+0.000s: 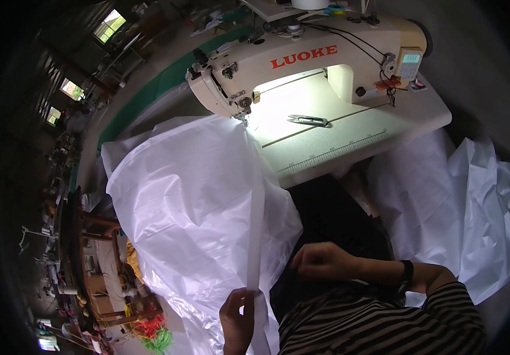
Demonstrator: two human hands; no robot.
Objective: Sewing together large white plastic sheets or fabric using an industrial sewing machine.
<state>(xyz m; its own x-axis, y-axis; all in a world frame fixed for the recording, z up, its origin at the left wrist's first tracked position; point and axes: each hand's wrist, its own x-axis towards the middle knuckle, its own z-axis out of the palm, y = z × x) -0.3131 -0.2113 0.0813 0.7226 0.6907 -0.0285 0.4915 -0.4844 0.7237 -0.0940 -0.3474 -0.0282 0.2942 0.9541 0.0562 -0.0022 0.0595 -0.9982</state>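
Note:
A large sheet of white plastic-like fabric [202, 201] spreads from under the needle of the sewing machine [349, 41] down over the left of my lap. Along its right side runs a straight folded strip [256, 236]. My left hand [238, 316] pinches that strip between thumb and fingers near the lower edge of the view. Over my dark-clad lap, apart from the fabric, my right hand [326, 261] is loosely curled, and nothing shows in it. Small thread snips [308, 120] lie on the lit machine bed [338, 139], right of the needle.
More white fabric [444, 207] hangs in folds at the right, below the table corner. A wooden stand [98, 266] stands at the left, with red and green stringy material [155, 334] beside it. A small control panel [410, 62] glows on the machine's right end.

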